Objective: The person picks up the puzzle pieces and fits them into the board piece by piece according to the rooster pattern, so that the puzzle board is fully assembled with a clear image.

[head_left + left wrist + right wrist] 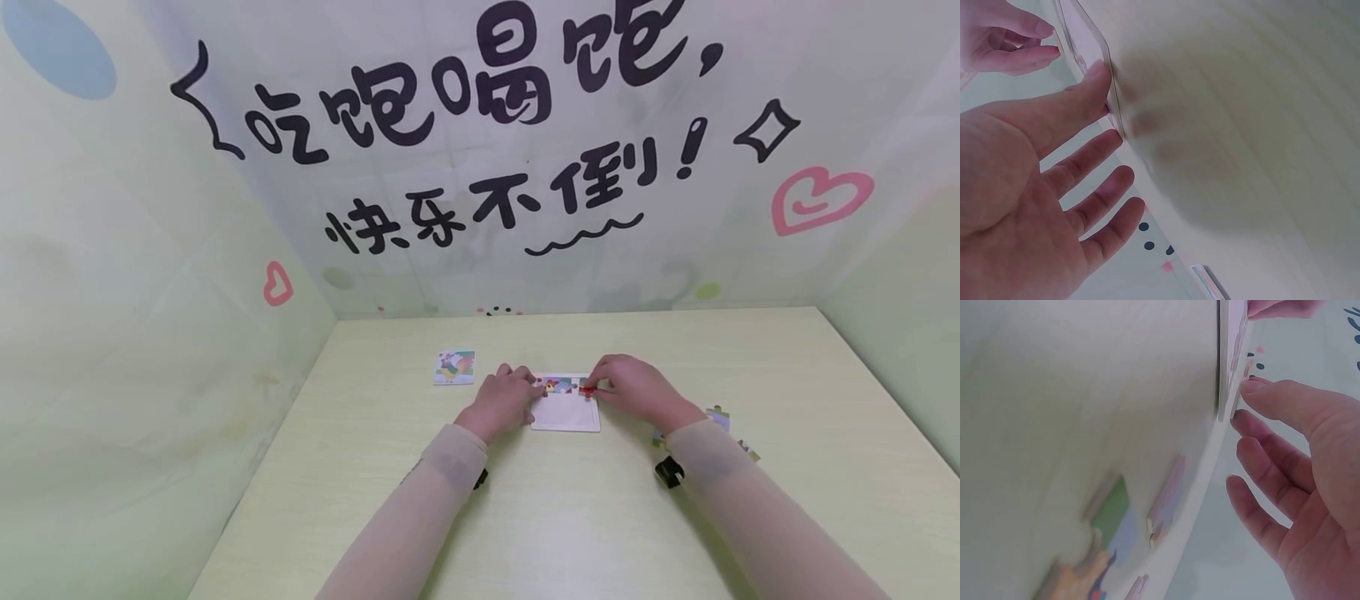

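A white puzzle tray [566,413] lies on the table, with colourful jigsaw pieces [558,385] set along its far edge. My left hand [504,402] rests at the tray's left side. In the left wrist view, its thumb [1096,80] lies on the tray rim and the other fingers extend loosely. At the far right corner of the tray, my right hand [636,390] pinches a red jigsaw piece [587,391] between thumb and index finger. That piece is beside the row and partly hidden by the fingertips. The right hand's other fingers are loosely bent in the right wrist view.
Several loose jigsaw pieces [718,416] lie right of the tray, partly hidden by the right forearm; a green-and-blue piece [1113,512] shows among them in the right wrist view. A square picture card [454,367] lies at the back left. A printed fabric wall [480,275] stands behind the table.
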Motion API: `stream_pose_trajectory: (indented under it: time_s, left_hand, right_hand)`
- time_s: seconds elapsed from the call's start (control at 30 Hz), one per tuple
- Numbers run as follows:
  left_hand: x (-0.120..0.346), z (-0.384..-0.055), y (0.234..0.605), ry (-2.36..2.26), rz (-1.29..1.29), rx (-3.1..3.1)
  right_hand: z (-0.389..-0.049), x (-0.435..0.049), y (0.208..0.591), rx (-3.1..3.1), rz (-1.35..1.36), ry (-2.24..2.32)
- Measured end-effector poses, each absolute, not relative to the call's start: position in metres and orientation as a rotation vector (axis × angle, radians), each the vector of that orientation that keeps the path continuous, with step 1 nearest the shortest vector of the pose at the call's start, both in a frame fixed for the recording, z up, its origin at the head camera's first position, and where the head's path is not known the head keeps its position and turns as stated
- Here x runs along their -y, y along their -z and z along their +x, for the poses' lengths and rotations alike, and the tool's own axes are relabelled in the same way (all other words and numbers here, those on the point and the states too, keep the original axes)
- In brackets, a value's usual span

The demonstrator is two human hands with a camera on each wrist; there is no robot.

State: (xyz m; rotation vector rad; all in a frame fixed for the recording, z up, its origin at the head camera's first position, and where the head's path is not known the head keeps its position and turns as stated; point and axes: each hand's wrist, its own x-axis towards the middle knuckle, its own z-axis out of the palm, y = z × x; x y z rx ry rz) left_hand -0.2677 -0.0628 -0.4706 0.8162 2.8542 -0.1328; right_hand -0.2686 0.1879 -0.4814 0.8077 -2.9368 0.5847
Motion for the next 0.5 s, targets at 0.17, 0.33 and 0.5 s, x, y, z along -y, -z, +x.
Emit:
stream_pose_trajectory:
  time_s: [0.17, 0.33, 0.5]
  left_hand:
    - [0.0617, -0.2666, 0.4701, 0.129, 0.814, -2.852]
    - [0.0616, -0.2655, 0.4700, 0.150, 0.827, -2.855]
    - [0.0623, -0.2648, 0.4701, 0.154, 0.834, -2.858]
  right_hand:
    - [-0.2717, -0.1866, 0.4830, 2.926, 0.837, -0.541]
    - [-0.2745, -0.1849, 0.4871, 2.900, 0.873, -0.514]
    - [-0.2758, -0.1813, 0.4871, 2.883, 0.898, -0.503]
